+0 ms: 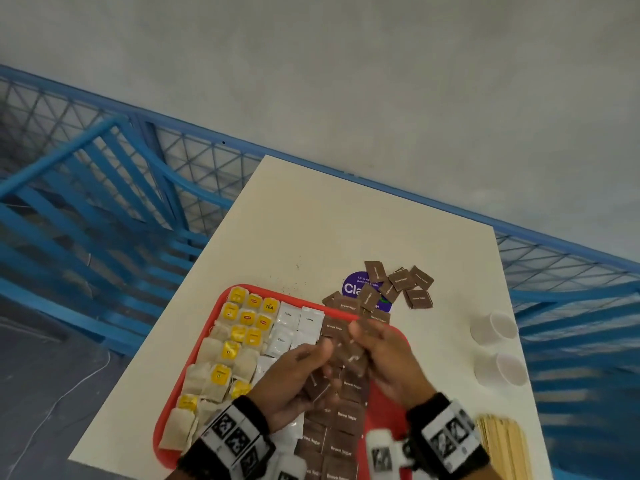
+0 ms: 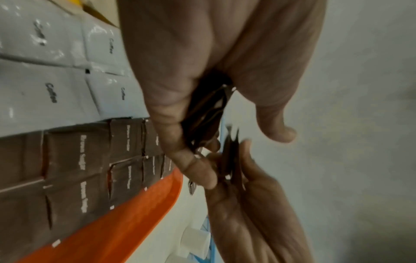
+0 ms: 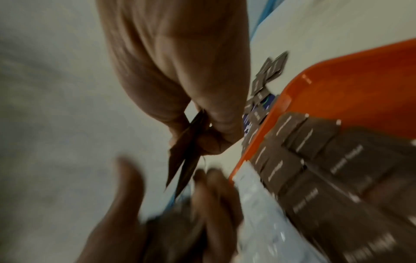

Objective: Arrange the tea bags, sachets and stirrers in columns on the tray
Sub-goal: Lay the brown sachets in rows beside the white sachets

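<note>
A red tray [image 1: 166, 420] holds tea bags [image 1: 221, 358] on its left, white coffee sachets [image 1: 287, 323] in the middle and brown sugar sachets [image 1: 346, 417] laid in columns to their right. Both hands hover over the tray. My left hand [image 1: 298, 372] grips a small stack of brown sugar sachets [image 2: 204, 110] between thumb and fingers. My right hand [image 1: 381, 355] pinches a couple of brown sachets [image 3: 186, 151] edge-on, close to the left fingertips. More loose brown sachets [image 1: 401, 282] lie in a pile on the table beyond the tray. Wooden stirrers [image 1: 502, 445] lie at the near right.
The white table [image 1: 346, 220] carries two white paper cups [image 1: 495, 329] [image 1: 502, 370] at the right and a purple round sticker [image 1: 353, 287] under the loose pile. Blue metal fencing [image 1: 138, 202] runs behind and to the left. The tray's right side [image 1: 384, 403] shows bare red.
</note>
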The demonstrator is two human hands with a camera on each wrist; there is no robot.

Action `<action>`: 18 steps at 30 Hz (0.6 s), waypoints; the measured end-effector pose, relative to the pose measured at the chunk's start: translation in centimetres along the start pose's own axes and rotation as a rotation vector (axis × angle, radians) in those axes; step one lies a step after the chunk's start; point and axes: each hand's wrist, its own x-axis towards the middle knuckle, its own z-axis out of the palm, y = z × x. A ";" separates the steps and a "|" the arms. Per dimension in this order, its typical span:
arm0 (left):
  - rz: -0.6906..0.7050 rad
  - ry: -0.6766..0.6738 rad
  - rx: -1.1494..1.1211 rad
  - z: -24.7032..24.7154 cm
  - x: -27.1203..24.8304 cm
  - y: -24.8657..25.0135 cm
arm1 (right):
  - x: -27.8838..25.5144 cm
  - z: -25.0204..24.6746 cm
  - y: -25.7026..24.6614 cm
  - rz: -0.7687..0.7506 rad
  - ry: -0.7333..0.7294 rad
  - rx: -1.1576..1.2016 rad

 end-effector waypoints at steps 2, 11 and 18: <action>0.030 -0.068 0.028 0.5 0.0 -0.2 | -2.6 2.4 1.6 -0.075 0.005 -0.153; 0.056 -0.197 0.111 -0.2 -2.2 0.2 | -7.3 2.3 0.3 -0.132 0.123 -0.075; 0.138 -0.069 0.377 -0.2 -2.9 -0.5 | -8.6 2.7 1.3 -0.192 0.209 -0.089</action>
